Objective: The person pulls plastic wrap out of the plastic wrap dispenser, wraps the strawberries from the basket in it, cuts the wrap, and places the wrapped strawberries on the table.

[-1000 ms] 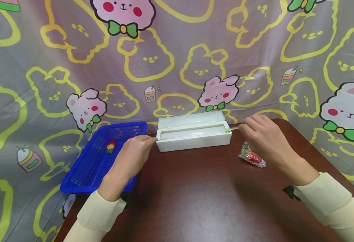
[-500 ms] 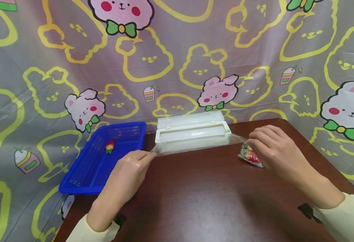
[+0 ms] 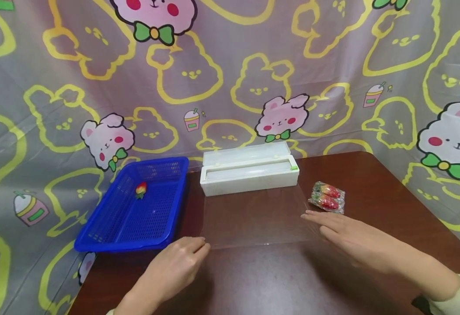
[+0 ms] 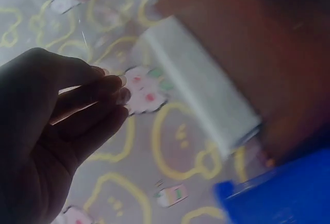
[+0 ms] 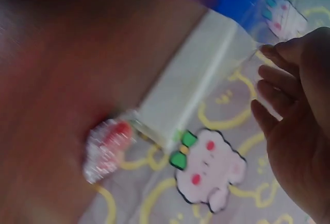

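A sheet of clear plastic wrap stretches toward me from the white wrap dispenser, whose lid is raised. At its near left corner my left hand pinches the film between thumb and fingers. My right hand holds the opposite corner; the right wrist view shows thumb and forefinger pinching it, the other fingers loosely extended. Just beyond that hand lie strawberries wrapped in clear film, seen blurred as a red wrapped bundle in the right wrist view.
A blue plastic basket stands on the left with one strawberry inside. Dark brown tabletop extends in front of the dispenser. A patterned curtain hangs close behind it.
Both hands have drawn back from the dispenser toward the person, pulling out a longer, now flat sheet of plastic wrap. The wrapped strawberries have come into fuller view.
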A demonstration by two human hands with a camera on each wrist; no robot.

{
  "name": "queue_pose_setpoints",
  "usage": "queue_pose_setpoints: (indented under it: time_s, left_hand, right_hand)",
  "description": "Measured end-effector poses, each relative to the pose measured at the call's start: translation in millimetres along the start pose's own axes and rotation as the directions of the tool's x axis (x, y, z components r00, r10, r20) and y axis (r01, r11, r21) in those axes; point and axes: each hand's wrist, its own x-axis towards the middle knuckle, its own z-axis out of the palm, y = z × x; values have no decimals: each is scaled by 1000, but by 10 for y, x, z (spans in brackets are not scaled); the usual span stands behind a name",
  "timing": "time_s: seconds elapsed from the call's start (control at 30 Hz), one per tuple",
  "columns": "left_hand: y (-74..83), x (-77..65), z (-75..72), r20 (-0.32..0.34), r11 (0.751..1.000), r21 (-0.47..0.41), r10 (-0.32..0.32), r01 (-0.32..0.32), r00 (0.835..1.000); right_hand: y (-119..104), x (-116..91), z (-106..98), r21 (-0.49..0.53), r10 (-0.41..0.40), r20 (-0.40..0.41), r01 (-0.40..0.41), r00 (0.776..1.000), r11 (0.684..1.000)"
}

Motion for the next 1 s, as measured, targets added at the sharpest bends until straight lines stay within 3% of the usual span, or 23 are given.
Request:
queue_pose_setpoints:
  time_s: [0.07,0.17,0.47,0.77,1.0]
  left_hand:
    - [28,-49,104,18,1000,17,25,-25,1000]
    - [69,-92,250,45,998,37,52,-54,998]
    - [168,-130,561,133,987,112,102,-117,986]
    - [200,-181,702,127,983,152,87,-106,988]
    - [228,-240,770,161,983,152,82,-107,984]
  right_hand:
    - [-6,-36,101,8,22,76,-23,997,1000]
    - [5,-65,269,-31,19,125,-15,992,999]
    - [117,-164,689,-151,-78,45,84,996,985]
    - [139,-169,847,-322,-161,103,186,982,928]
    - [123,-139,877,-378,-204,132,239,970,895]
